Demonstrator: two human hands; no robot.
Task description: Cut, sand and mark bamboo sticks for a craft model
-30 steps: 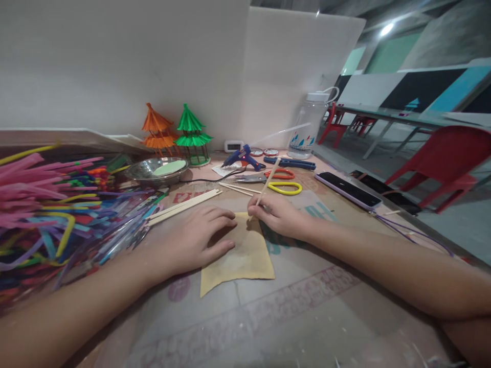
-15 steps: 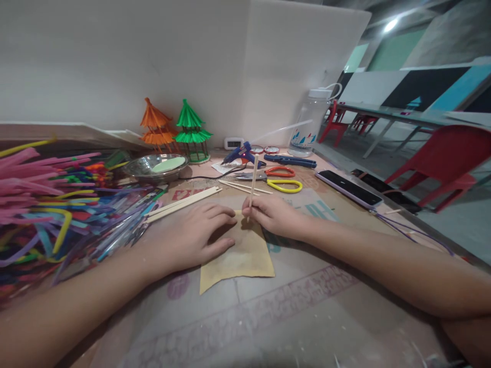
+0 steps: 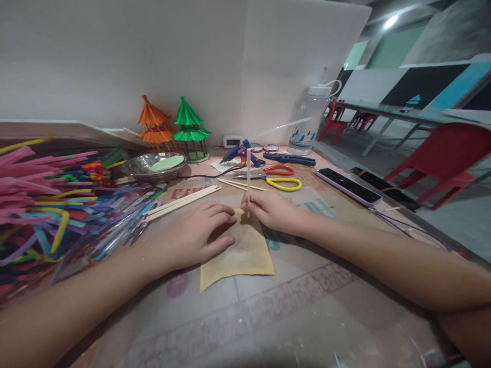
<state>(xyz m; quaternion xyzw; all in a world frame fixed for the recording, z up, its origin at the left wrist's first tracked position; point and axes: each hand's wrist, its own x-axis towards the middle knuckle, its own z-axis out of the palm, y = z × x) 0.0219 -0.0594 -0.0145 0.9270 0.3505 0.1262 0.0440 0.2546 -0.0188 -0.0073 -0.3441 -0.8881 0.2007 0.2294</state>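
Note:
Between the thumb and fingers of my right hand [image 3: 274, 210] a thin pale wooden stick [image 3: 248, 171] is pinched, standing upright. Its lower end meets a piece of yellowish sandpaper-like sheet [image 3: 241, 255] near the far edge. My left hand [image 3: 201, 230] rests on the left part of that sheet, fingers apart and holding nothing. Beyond my hands lie a few loose sticks [image 3: 238, 185] and scissors [image 3: 284, 184] with one red and one yellow handle loop. A bundle of longer flat sticks [image 3: 182, 203] lies just past my left hand.
Pink and mixed-colour pipe cleaners [image 3: 34, 204] heap at left beside a metal bowl [image 3: 153, 168]. Orange [image 3: 153, 125] and green [image 3: 191, 128] paper pagodas stand behind. A blue glue gun [image 3: 240, 151], pliers-like tool [image 3: 289, 159], bottle [image 3: 307, 122] and phone [image 3: 347, 186] line the back and right.
The stick in my right hand has gone from leaning slightly right to nearly vertical, its top shifting left. My left hand stays in place on the sheet.

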